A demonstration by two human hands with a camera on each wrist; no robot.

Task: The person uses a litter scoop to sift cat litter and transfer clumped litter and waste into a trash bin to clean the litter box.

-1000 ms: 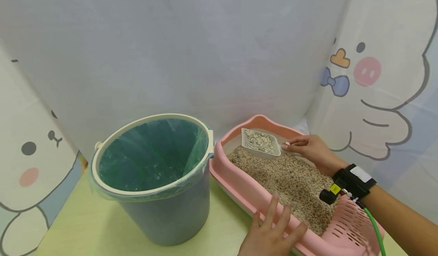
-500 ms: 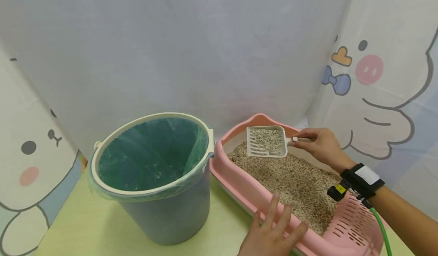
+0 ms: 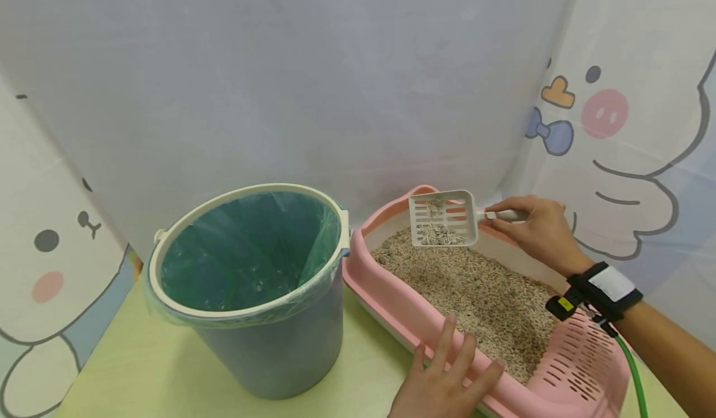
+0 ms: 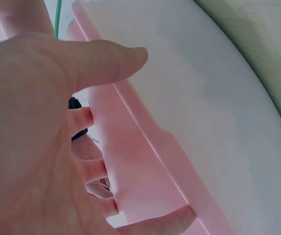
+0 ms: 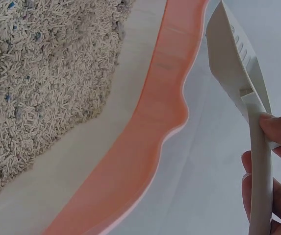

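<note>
With our right hand [image 3: 531,228] we pinch the slim white handle of a white slotted plastic litter scoop [image 3: 444,218], fingers curled round it, and we hold the scoop tilted up above the far end of the long pink plastic litter tray [image 3: 391,300], so that loose grains can drop through the slots back into the tray rather than onto the pale green tabletop [image 3: 140,374]; only a small clump of pellets shows clinging to the scoop's lower slots. The right wrist view shows the scoop [image 5: 236,68] edge-on beyond the tray's wavy pink rim [image 5: 162,122], with our fingertips [image 5: 277,129] on the handle and the bed of beige pellet litter [image 5: 37,83] lying below it inside the tray. Our left hand [image 3: 444,381] lies on the tray's near rim with fingers spread and nearly straight, gripping nothing; the left wrist view shows the fingers [image 4: 93,171] draped over the pink edge [image 4: 130,161], which we judge steadies the tray so it does not slide while we dig. The blue-grey round plastic bucket lined with a clear green bag [image 3: 248,281] stands just beside the tray's left side, mouth open and close to the scoop, a short carry for anything lifted out. A pink slotted hood [image 3: 576,362] closes the tray's near right end, below our banded right wrist
</note>
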